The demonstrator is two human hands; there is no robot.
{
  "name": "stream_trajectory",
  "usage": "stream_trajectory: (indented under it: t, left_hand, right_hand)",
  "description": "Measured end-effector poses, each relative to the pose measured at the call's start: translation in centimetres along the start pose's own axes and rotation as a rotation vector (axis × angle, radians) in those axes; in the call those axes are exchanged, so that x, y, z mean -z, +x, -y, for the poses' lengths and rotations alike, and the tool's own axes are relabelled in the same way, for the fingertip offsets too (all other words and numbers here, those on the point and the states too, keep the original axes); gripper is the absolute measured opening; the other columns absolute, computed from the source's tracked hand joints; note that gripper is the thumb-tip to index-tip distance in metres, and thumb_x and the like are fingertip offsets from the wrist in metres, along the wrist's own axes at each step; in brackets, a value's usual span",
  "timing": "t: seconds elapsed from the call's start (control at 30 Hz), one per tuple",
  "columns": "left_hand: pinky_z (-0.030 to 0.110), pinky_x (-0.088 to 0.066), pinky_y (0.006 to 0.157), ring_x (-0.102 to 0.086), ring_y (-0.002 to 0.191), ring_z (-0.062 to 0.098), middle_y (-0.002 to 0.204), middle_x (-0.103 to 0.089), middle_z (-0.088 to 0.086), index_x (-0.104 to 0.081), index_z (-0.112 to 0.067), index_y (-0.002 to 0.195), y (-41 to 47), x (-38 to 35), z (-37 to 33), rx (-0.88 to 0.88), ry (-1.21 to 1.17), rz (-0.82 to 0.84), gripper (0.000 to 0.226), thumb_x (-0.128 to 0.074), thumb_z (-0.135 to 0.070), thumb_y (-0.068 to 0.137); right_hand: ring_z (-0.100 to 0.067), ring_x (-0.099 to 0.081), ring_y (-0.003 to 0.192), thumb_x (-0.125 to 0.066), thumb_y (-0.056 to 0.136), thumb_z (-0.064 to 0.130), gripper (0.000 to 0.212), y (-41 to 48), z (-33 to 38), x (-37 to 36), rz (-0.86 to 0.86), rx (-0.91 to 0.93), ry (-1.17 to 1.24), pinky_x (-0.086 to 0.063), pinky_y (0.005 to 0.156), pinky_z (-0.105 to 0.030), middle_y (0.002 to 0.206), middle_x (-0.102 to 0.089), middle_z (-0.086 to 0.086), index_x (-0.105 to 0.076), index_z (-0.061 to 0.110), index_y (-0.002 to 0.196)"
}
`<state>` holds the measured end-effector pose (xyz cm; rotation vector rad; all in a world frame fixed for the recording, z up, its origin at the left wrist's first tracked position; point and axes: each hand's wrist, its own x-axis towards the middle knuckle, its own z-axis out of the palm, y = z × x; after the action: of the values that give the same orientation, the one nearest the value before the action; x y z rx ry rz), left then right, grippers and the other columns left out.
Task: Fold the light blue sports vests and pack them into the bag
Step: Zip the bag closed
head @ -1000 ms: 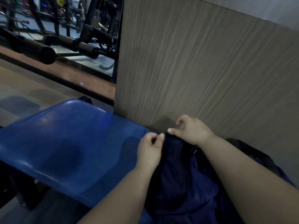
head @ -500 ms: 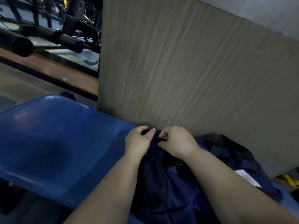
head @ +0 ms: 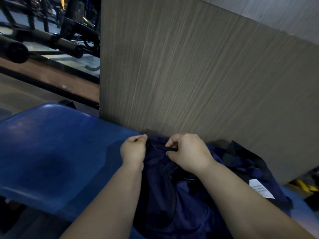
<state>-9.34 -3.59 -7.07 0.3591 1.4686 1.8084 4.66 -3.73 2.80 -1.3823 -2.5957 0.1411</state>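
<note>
A dark blue bag (head: 174,204) with black trim lies on a blue plastic seat (head: 51,152), against a wood-grain panel. My left hand (head: 133,150) pinches the bag's far left edge. My right hand (head: 187,152) pinches a black strip at the bag's far rim, a short way to the right of the left hand. A white label (head: 261,188) shows on the fabric to the right. No light blue vest is visible; the dim light makes colours hard to tell.
The wood-grain panel (head: 198,75) rises right behind the bag. Black gym machines (head: 51,37) stand at the back left beyond a floor strip. Something yellow (head: 303,186) lies on the floor at the right edge.
The view has shifted to the right, bringing more of the bag and its white label into sight. Both hands have stayed pinched on the bag's far edge, now slightly further apart.
</note>
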Motion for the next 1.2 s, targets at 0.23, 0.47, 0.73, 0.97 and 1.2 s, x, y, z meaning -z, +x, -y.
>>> stream_trajectory:
  t: [0.23, 0.47, 0.73, 0.97, 1.2]
  left_hand:
    - [0.037, -0.044, 0.1, -0.054, 0.117, 0.024, 0.126, -0.057, 0.003, -0.058, -0.019, 0.121, 0.3, -0.3, 0.4, -0.135, 0.309, -0.039, 0.031, -0.063, -0.028, 0.091]
    - [0.04, -0.043, 0.103, -0.057, 0.11, 0.002, 0.112, -0.065, -0.021, -0.065, -0.047, 0.103, -6.4, -1.9, -3.8, -0.537, 0.579, 0.478, 0.048, -0.047, -0.076, 0.068]
    - [0.035, 0.01, 0.119, -0.005, 0.143, -0.001, 0.158, 0.0, -0.025, -0.013, -0.052, 0.148, -12.5, -2.2, -2.6, -0.843, 1.303, 0.832, 0.077, -0.05, -0.07, 0.083]
    - [0.027, 0.011, 0.114, 0.0, 0.146, 0.001, 0.161, -0.007, -0.016, 0.01, -0.066, 0.131, -11.0, -1.6, 0.7, -0.744, 1.4, 0.951, 0.08, 0.003, -0.095, 0.057]
    - [0.021, -0.017, 0.11, -0.027, 0.137, 0.0, 0.152, -0.034, -0.016, -0.038, -0.053, 0.134, -12.2, -0.6, -0.7, -0.539, 0.97, 0.863, 0.041, -0.051, -0.045, 0.096]
  right_hand:
    - [-0.013, -0.062, 0.105, -0.065, 0.089, 0.043, 0.031, 0.2, -0.4, 0.4, -0.021, -0.035, 0.016, -0.047, 0.09, -0.026, 0.108, -0.069, 0.008, -0.068, 0.028, 0.116]
    - [-0.025, -0.049, 0.129, -0.04, 0.097, 0.059, 0.049, -3.0, -6.0, 3.9, -0.037, -0.201, -0.107, -0.037, 0.108, -0.043, 0.137, -0.056, -0.003, -0.052, 0.034, 0.138]
    - [-0.017, -0.008, 0.151, -0.025, 0.095, 0.067, 0.057, -8.2, -15.0, 3.2, -0.003, -0.453, 0.052, 0.001, 0.116, -0.061, 0.163, -0.018, 0.011, -0.035, 0.045, 0.147]
    - [-0.02, -0.001, 0.152, -0.026, 0.093, 0.072, 0.068, -9.2, -17.9, 1.1, 0.105, -0.652, 0.211, 0.002, 0.116, -0.062, 0.165, 0.003, 0.01, -0.016, 0.043, 0.154]
    - [-0.005, -0.002, 0.15, -0.035, 0.082, 0.077, 0.072, -12.9, -14.0, 2.2, -0.107, -0.264, 0.569, 0.0, 0.122, -0.051, 0.161, -0.018, 0.014, -0.033, 0.044, 0.147]
